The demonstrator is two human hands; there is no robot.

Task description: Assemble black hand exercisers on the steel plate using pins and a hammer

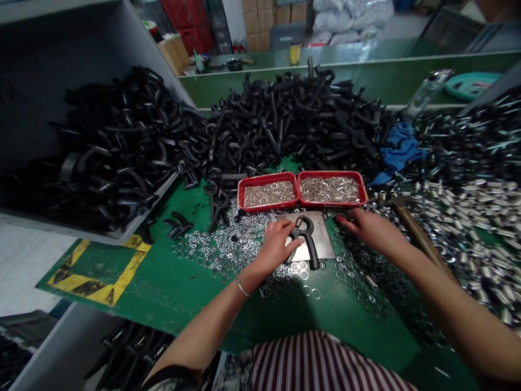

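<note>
On a metal plate [324, 243] lies a black clamp [310, 244] with its two handles toward me. My left hand [277, 241] is closed on the clamp's left side, fingertips by a small silver part at its top. My right hand [368, 228] hovers right of the plate, below the right red tray [364, 196]. Its fingertips are pressed together near the tray's lower corner; anything between them is too small to make out. The left red tray [241, 198] holds tiny metal pieces, the right one small pins.
Black clamps [277, 119] are heaped behind the trays and in a grey bin [158, 203] at left. Silver rings [223, 252] cover the green table. At right are a hammer [419, 233], metal cylinders [484, 239] and a blue cloth [401, 146].
</note>
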